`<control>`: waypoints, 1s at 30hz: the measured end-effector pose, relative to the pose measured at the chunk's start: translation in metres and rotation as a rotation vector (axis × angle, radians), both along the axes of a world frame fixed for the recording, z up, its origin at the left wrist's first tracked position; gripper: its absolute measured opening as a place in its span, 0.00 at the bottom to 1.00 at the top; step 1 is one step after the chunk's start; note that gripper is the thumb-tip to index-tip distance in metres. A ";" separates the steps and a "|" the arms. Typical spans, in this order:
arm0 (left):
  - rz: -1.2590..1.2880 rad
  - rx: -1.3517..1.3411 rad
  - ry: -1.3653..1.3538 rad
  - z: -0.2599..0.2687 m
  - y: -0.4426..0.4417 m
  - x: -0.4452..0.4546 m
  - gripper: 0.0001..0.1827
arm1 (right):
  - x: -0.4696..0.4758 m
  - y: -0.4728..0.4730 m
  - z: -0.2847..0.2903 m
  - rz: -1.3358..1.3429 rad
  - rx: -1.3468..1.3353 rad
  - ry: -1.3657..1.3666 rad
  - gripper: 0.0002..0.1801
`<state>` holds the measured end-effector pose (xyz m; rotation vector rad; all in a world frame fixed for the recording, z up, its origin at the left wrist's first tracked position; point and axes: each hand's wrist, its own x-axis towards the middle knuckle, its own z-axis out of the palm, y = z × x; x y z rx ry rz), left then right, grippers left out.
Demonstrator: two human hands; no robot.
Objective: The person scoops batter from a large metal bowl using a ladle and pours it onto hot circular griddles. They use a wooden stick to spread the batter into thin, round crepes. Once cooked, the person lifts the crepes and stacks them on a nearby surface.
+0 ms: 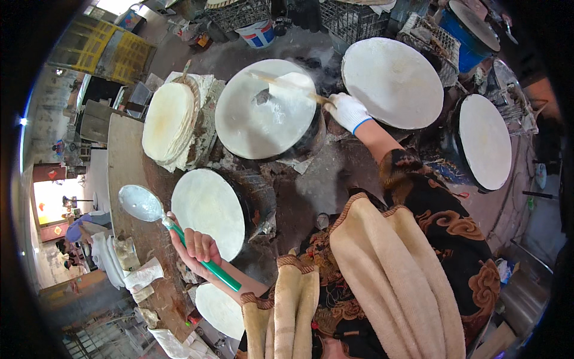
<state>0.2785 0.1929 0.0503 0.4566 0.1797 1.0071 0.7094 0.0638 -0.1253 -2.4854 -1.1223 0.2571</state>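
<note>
My left hand [199, 251], bare, grips the green handle of a metal ladle [142, 203]. White residue coats the ladle's bowl, held out left of a round griddle covered in a pale sheet [208, 211]. In a white knit glove with a blue cuff, my right hand [347, 110] holds a thin wooden spreader [293, 85]. The spreader's blade is blurred and lies across the middle griddle [237, 121]. White batter covers most of that griddle, and a dark patch shows near its centre. Whether the blade touches the batter I cannot tell.
A stack of pale round flatbreads [168, 121] stands left of the middle griddle. More white-covered griddles stand at the upper right [394, 83], far right [485, 141] and lower left [219, 309]. A bucket [258, 33] and wire crates [354, 22] line the back. Another person [80, 229] is far left.
</note>
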 end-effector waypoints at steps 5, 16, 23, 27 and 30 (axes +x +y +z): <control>-0.054 0.007 0.032 -0.005 -0.005 -0.004 0.22 | -0.036 -0.044 -0.005 0.031 -0.189 0.182 0.21; -0.135 -0.208 0.233 -0.016 -0.002 0.010 0.22 | -0.063 0.019 -0.023 -0.073 0.346 0.369 0.27; -0.310 -0.366 0.432 -0.078 0.002 0.031 0.17 | -0.100 0.038 -0.003 -0.350 0.626 1.426 0.25; -0.424 -0.493 0.394 -0.085 0.001 0.056 0.16 | -0.083 0.032 0.005 -0.191 0.576 1.434 0.27; -0.465 -0.469 0.358 -0.098 0.007 0.061 0.16 | -0.064 0.005 -0.007 -0.379 0.669 1.282 0.28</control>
